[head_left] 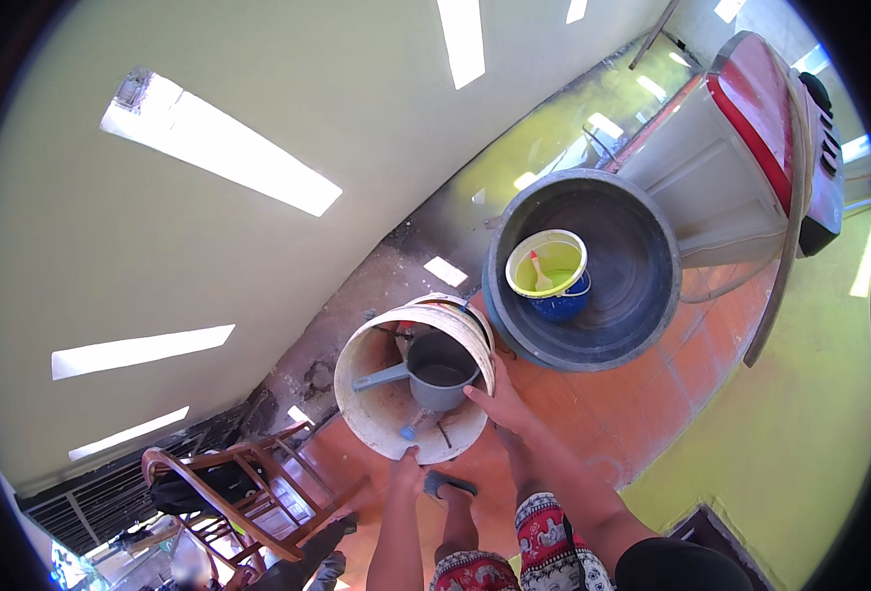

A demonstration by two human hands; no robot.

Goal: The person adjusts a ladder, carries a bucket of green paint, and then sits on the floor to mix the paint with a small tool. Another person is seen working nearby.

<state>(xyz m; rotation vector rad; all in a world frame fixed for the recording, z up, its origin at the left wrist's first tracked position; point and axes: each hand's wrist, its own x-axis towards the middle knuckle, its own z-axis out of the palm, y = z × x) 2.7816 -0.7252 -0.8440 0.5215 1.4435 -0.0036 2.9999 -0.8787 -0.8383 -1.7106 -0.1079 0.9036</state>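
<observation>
A white bucket (376,419) stands on the orange tiled floor just in front of my feet. Inside it sit a grey dipper (440,372) with a long handle and a small blue-capped item (408,431). My right hand (497,399) grips the bucket's right rim beside the dipper. My left hand (405,468) holds the near rim. A foot in a dark sandal (449,485) stands just below the bucket.
A large dark grey tub (652,266) to the right holds a blue pail (556,286) with a yellow-green inside. A white and red machine (750,158) stands behind it. The pale wall (209,227) runs along the left. A wooden chair (243,492) stands at lower left.
</observation>
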